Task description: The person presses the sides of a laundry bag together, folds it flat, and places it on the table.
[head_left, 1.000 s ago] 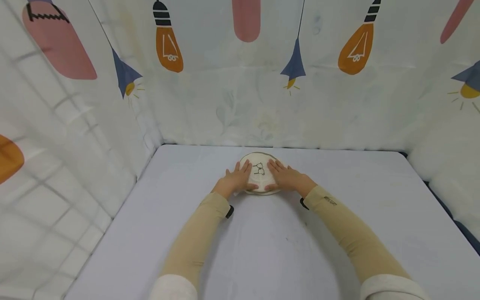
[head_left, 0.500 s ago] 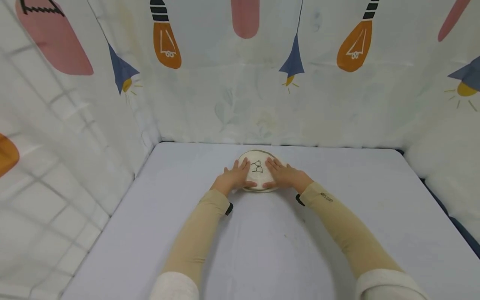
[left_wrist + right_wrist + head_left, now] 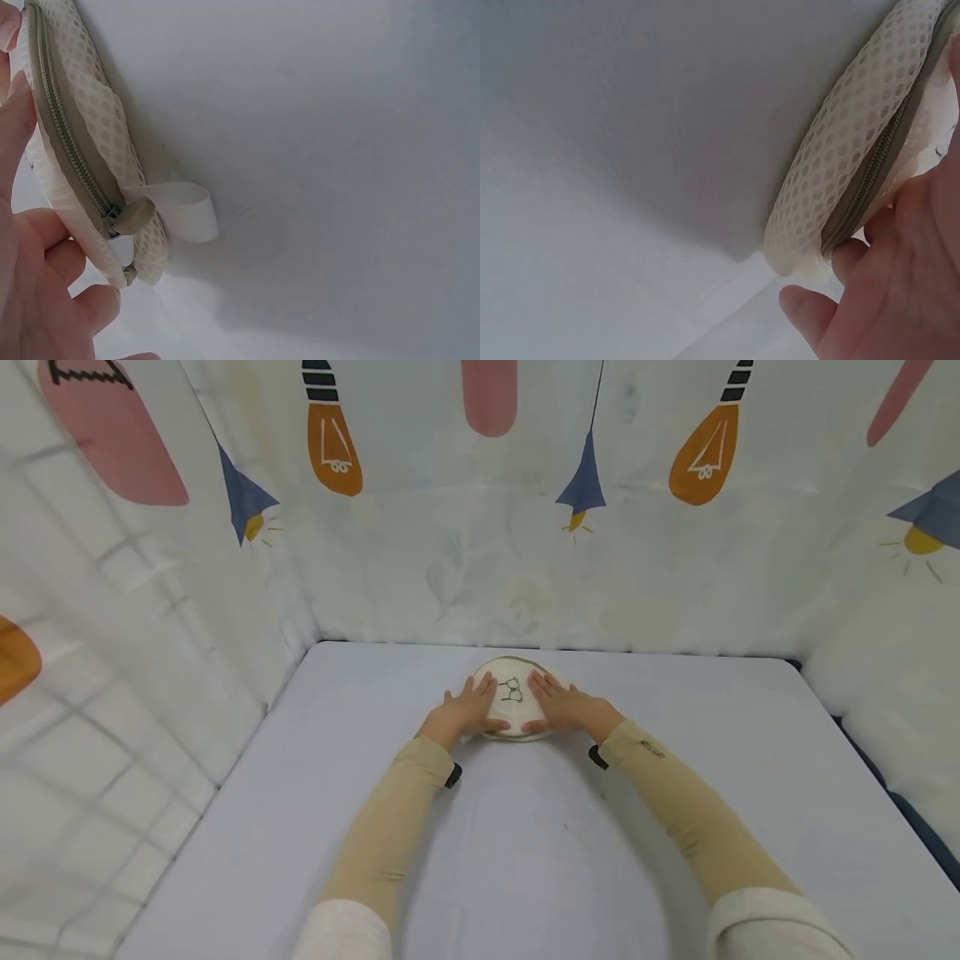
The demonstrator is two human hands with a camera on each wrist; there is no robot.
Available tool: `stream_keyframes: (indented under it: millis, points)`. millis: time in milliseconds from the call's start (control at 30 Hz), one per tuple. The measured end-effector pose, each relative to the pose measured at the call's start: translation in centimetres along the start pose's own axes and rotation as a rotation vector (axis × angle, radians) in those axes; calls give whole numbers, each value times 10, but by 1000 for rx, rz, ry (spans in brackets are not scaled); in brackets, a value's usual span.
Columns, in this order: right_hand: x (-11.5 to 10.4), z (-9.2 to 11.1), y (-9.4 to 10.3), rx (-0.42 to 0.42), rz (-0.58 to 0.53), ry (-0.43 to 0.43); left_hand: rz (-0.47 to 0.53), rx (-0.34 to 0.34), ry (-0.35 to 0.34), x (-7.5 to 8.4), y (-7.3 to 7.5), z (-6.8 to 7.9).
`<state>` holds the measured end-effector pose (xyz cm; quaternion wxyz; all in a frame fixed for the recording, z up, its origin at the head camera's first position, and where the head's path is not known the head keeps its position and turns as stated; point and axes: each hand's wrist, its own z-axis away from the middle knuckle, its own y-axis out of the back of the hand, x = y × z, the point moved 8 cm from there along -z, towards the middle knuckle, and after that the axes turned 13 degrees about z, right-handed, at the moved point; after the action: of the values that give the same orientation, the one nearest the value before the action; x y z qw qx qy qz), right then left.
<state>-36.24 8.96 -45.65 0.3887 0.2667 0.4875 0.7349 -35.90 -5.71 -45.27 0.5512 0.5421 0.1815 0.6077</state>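
Observation:
A round cream mesh laundry bag (image 3: 512,714) with a zip round its side and a small line drawing on top lies near the table's far edge. My left hand (image 3: 465,710) rests on the bag's left side, fingers extended, thumb toward the near rim. Opposite it, my right hand (image 3: 566,707) lies on the right side in the same way. The left wrist view shows the khaki zip (image 3: 71,142), its pull tab (image 3: 135,217) and a white fabric loop (image 3: 191,214) on the honeycomb mesh. In the right wrist view the mesh side wall (image 3: 847,127) stands puffed up under my fingers.
The white-covered table (image 3: 525,860) spreads out on all sides of the bag. A printed curtain (image 3: 480,568) hangs right behind the far edge and continues along the left and right sides. Dark straps sit at both wrists.
Both hands stay on the laundry bag in nearly the same pose. The whole head view has shifted slightly, with the bag a little higher and further left in it.

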Motion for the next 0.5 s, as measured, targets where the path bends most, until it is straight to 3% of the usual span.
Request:
stream_keyframes:
  millis: [233, 500]
  points:
    - [2, 2, 0, 72, -15, 43, -13, 11, -18, -2, -1, 4]
    - [8, 15, 3, 128, -165, 51, -33, 49, -8, -4, 4, 7]
